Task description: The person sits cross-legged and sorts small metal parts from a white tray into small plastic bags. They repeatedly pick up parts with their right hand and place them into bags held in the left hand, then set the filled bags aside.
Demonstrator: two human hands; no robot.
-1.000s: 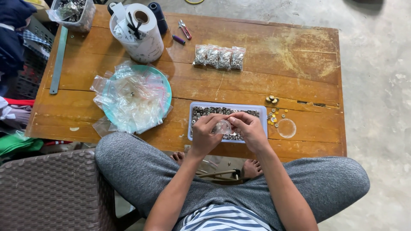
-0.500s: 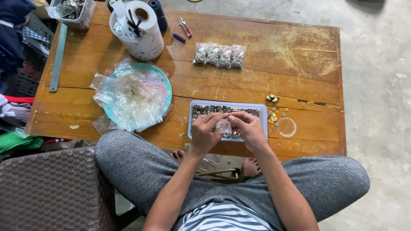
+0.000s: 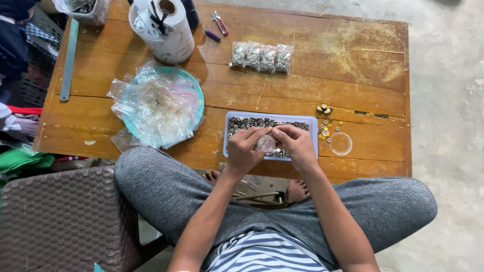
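Clear little bag [image 3: 265, 144] pinched by left hand [image 3: 243, 149] and right hand [image 3: 295, 143] over the tray [image 3: 312, 126] — four filled bags [image 3: 261, 57] beyond it, many rings left.

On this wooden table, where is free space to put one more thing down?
The far right part of the table is bare, right of the four filled bags and above the loose small parts. Crowded: the left side with the plate of empty bags and around the tray.
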